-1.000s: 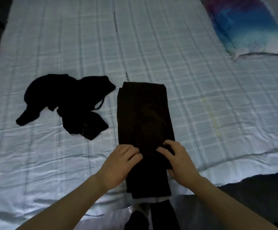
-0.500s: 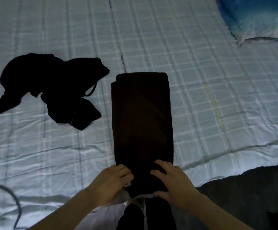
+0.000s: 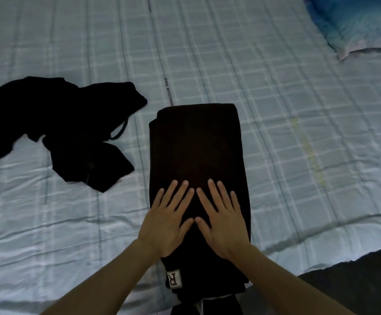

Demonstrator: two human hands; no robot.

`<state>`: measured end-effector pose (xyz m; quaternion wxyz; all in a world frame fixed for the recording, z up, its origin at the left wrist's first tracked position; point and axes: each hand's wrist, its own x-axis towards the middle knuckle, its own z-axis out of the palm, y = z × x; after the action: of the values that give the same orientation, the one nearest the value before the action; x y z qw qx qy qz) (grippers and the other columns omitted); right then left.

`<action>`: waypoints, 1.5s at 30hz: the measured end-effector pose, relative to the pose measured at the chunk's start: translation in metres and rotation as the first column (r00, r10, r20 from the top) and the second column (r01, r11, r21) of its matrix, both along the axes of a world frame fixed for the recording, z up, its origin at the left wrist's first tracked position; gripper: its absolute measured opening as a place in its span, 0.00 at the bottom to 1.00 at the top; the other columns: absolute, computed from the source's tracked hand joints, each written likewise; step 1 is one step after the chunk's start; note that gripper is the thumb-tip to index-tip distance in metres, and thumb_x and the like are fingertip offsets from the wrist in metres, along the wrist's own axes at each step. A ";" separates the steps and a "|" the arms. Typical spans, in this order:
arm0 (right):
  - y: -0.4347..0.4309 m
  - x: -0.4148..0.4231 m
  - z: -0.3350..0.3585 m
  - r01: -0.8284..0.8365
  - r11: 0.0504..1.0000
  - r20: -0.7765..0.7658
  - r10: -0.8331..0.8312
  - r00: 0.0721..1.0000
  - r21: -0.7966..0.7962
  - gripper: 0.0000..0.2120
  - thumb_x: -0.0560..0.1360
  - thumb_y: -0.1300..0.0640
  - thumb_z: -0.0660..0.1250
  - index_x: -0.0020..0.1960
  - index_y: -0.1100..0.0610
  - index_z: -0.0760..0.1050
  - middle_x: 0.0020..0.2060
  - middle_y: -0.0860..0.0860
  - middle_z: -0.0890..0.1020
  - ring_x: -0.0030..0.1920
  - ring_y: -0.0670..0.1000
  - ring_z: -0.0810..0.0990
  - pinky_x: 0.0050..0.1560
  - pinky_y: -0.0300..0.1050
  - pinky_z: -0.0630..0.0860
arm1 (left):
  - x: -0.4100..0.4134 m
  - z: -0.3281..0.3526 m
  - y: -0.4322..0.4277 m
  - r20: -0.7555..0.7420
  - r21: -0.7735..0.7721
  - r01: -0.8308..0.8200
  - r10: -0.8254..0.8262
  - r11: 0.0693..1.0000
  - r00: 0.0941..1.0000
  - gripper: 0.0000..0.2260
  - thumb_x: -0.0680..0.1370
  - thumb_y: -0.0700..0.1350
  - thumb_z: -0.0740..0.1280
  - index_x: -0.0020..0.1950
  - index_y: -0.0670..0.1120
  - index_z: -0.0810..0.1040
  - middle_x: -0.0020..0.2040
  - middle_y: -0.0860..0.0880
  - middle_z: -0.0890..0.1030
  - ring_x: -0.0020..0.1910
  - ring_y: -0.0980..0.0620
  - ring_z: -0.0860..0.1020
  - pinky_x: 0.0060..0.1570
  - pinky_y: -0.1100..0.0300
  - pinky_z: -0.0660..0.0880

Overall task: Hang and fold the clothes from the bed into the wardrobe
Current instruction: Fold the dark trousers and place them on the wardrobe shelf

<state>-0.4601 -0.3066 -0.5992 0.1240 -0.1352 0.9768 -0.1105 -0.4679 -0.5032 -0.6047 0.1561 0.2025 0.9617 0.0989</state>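
A dark brown folded garment lies lengthwise on the bed, a long neat rectangle with a white label bearing an R at its near end. My left hand and my right hand lie flat on its near half, side by side, fingers straight and spread, thumbs almost touching. A crumpled black garment with a thin strap lies unfolded on the sheet to the left, apart from the folded piece.
The bed is covered with a pale blue checked sheet. A blue and white pillow sits at the far right corner. A dark cloth covers the near right edge.
Both hands let go of the garment's near edge, where their fingers were curled, and now lie flat on top of it. The camera has moved closer.
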 end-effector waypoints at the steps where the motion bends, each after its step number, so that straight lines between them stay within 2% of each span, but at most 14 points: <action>1: 0.001 -0.001 -0.010 0.001 1.000 -0.006 -0.001 1.000 0.000 0.31 0.81 0.38 0.48 0.81 0.45 0.47 0.81 0.50 0.45 0.80 0.53 0.41 0.78 0.60 0.49 | 0.000 -0.011 -0.001 0.010 -0.007 0.003 -0.003 1.000 1.000 0.29 0.84 0.62 0.46 0.82 0.52 0.46 0.82 0.51 0.45 0.81 0.50 0.39 0.78 0.47 0.45; 4: -0.001 -0.010 -0.035 0.011 1.000 -0.047 -0.011 0.999 0.004 0.31 0.81 0.38 0.50 0.81 0.46 0.49 0.81 0.51 0.47 0.80 0.54 0.43 0.77 0.60 0.47 | -0.008 -0.035 -0.001 0.015 -0.002 0.000 0.000 1.000 1.000 0.30 0.83 0.63 0.41 0.82 0.52 0.43 0.82 0.52 0.43 0.81 0.50 0.38 0.78 0.47 0.43; 11: 0.000 -0.010 -0.016 -0.035 0.999 -0.019 0.035 0.999 -0.007 0.31 0.81 0.38 0.49 0.81 0.46 0.49 0.81 0.52 0.46 0.80 0.54 0.40 0.78 0.62 0.46 | -0.007 -0.018 -0.003 0.013 0.041 0.015 -0.016 0.999 1.000 0.31 0.82 0.62 0.44 0.82 0.51 0.43 0.82 0.51 0.41 0.80 0.49 0.36 0.79 0.46 0.41; 15: 0.012 0.007 0.008 -0.128 0.988 0.011 0.129 0.992 -0.084 0.30 0.82 0.40 0.53 0.81 0.46 0.50 0.81 0.53 0.43 0.80 0.54 0.39 0.78 0.60 0.48 | 0.011 0.009 -0.008 -0.049 0.169 0.022 -0.014 0.985 0.999 0.29 0.82 0.58 0.53 0.80 0.46 0.59 0.81 0.47 0.55 0.81 0.47 0.48 0.78 0.42 0.52; 18: 0.028 0.038 0.020 -0.197 0.961 -0.032 0.194 0.980 -0.192 0.28 0.82 0.45 0.58 0.79 0.49 0.58 0.81 0.53 0.50 0.80 0.55 0.47 0.77 0.60 0.53 | 0.043 0.018 -0.022 -0.134 0.286 0.141 -0.106 0.948 0.985 0.24 0.82 0.57 0.60 0.75 0.47 0.70 0.78 0.47 0.65 0.80 0.47 0.57 0.77 0.42 0.57; 21: 0.049 0.073 0.021 -0.293 0.926 -0.031 0.294 0.955 -0.239 0.32 0.80 0.39 0.62 0.79 0.50 0.59 0.80 0.51 0.53 0.80 0.54 0.51 0.76 0.60 0.59 | 0.075 0.015 -0.039 -0.182 0.352 0.278 -0.226 0.894 0.957 0.27 0.79 0.61 0.66 0.75 0.50 0.71 0.78 0.48 0.66 0.79 0.47 0.60 0.76 0.43 0.58; 23: 0.059 0.089 0.017 -0.355 0.923 0.028 0.363 0.932 -0.147 0.43 0.75 0.33 0.65 0.81 0.50 0.52 0.81 0.51 0.51 0.80 0.55 0.49 0.76 0.60 0.58 | 0.086 0.010 -0.049 -0.168 0.280 0.363 -0.327 0.889 0.930 0.35 0.77 0.64 0.67 0.79 0.51 0.63 0.81 0.47 0.60 0.80 0.47 0.58 0.76 0.44 0.56; 26: 0.063 0.094 0.008 -0.391 0.920 0.089 0.390 0.917 0.000 0.54 0.67 0.32 0.70 0.81 0.51 0.46 0.81 0.52 0.48 0.80 0.56 0.47 0.75 0.58 0.51 | 0.085 0.002 -0.055 -0.124 0.030 0.453 -0.447 0.891 0.886 0.48 0.69 0.63 0.73 0.82 0.53 0.52 0.83 0.46 0.51 0.81 0.46 0.51 0.76 0.44 0.51; 30: 0.059 0.089 -0.001 -0.393 0.919 0.075 0.390 0.918 0.032 0.57 0.63 0.37 0.74 0.81 0.52 0.46 0.81 0.54 0.50 0.80 0.57 0.48 0.75 0.58 0.50 | 0.077 -0.008 -0.044 -0.168 -0.063 0.471 -0.475 0.880 0.864 0.55 0.63 0.53 0.81 0.82 0.52 0.52 0.82 0.43 0.50 0.81 0.43 0.51 0.77 0.42 0.48; 34: 0.059 0.093 -0.004 -0.364 0.931 0.038 0.364 0.931 0.011 0.58 0.63 0.37 0.75 0.81 0.53 0.47 0.80 0.54 0.52 0.80 0.57 0.50 0.76 0.58 0.51 | 0.075 -0.016 -0.032 -0.352 -0.096 0.450 -0.453 0.888 0.819 0.47 0.67 0.37 0.74 0.81 0.51 0.56 0.80 0.43 0.60 0.78 0.44 0.59 0.78 0.41 0.50; 37: 0.058 0.093 -0.004 -0.363 0.932 0.032 0.363 0.931 -0.005 0.58 0.63 0.37 0.75 0.81 0.53 0.47 0.80 0.54 0.51 0.80 0.57 0.49 0.75 0.59 0.52 | 0.066 -0.022 -0.029 -0.496 -0.048 0.451 -0.413 0.891 0.763 0.31 0.74 0.38 0.69 0.77 0.51 0.67 0.73 0.44 0.71 0.72 0.45 0.70 0.75 0.42 0.58; 40: 0.060 0.091 -0.003 -0.361 0.932 0.057 0.362 0.931 -0.013 0.58 0.63 0.36 0.74 0.81 0.53 0.46 0.81 0.53 0.50 0.80 0.56 0.49 0.75 0.58 0.52 | 0.055 -0.023 -0.024 -0.559 -0.033 0.440 -0.382 0.897 0.736 0.24 0.77 0.39 0.70 0.72 0.51 0.73 0.67 0.45 0.77 0.66 0.45 0.75 0.70 0.43 0.66; 43: 0.062 0.090 0.001 -0.366 0.930 0.089 0.367 0.926 -0.026 0.56 0.65 0.35 0.72 0.81 0.52 0.45 0.81 0.52 0.49 0.80 0.55 0.48 0.75 0.58 0.51 | 0.055 -0.022 -0.021 -0.560 -0.019 0.443 -0.377 0.896 0.738 0.21 0.77 0.39 0.69 0.70 0.51 0.75 0.62 0.47 0.81 0.62 0.46 0.79 0.70 0.44 0.67; 45: 0.062 0.088 0.005 -0.345 0.934 0.091 0.353 0.931 -0.091 0.51 0.69 0.30 0.67 0.81 0.50 0.46 0.81 0.50 0.50 0.80 0.53 0.48 0.76 0.57 0.51 | 0.054 -0.016 -0.022 -0.517 -0.033 0.458 -0.408 0.888 0.753 0.25 0.75 0.40 0.72 0.71 0.51 0.74 0.63 0.47 0.80 0.63 0.46 0.78 0.70 0.44 0.67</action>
<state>-0.3723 -0.2450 -0.5938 0.1883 -0.3049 0.9246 -0.1293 -0.4143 -0.5255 -0.6212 -0.0952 0.4456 0.8888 0.0486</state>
